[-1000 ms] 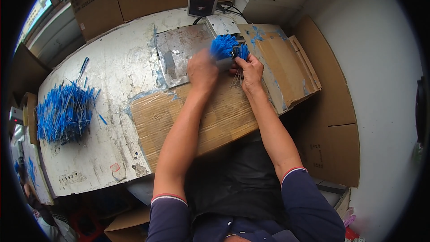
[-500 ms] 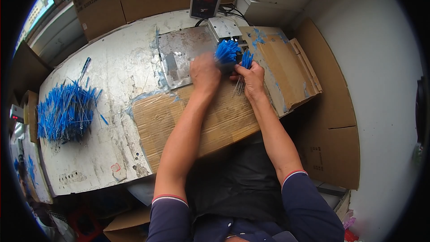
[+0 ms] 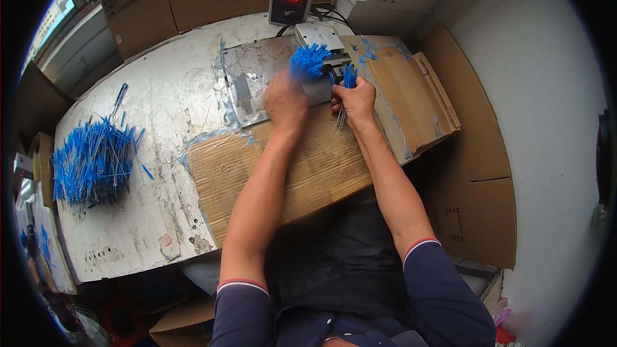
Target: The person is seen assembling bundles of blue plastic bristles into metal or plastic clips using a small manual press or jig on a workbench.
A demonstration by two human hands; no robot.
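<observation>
My left hand (image 3: 286, 103), a little blurred, is closed round a thick bunch of blue-tipped wires (image 3: 310, 61), blue ends pointing up and away. Just to its right, my right hand (image 3: 357, 98) pinches a smaller bundle of blue-tipped wires (image 3: 349, 76); their thin bare stems hang below the fingers. One blue end stands slightly apart, at my right fingertips. Both hands are in front of a small metal machine (image 3: 319, 35), partly hidden by the large bunch. Under my left hand's side lies a worn metal plate (image 3: 247, 67).
A big pile of blue-tipped wires (image 3: 93, 164) lies on the white table (image 3: 160, 96) at left, near a pen-like tool (image 3: 120, 97). A display box (image 3: 293, 9) with cables stands at the back. Cardboard (image 3: 283, 173) covers the table's front; a cardboard box piece (image 3: 405, 96) sits right.
My left hand has moved a little left with its bunch, away from the right hand. The right hand has shifted slightly up and left. Red digits on the display now glow brightly.
</observation>
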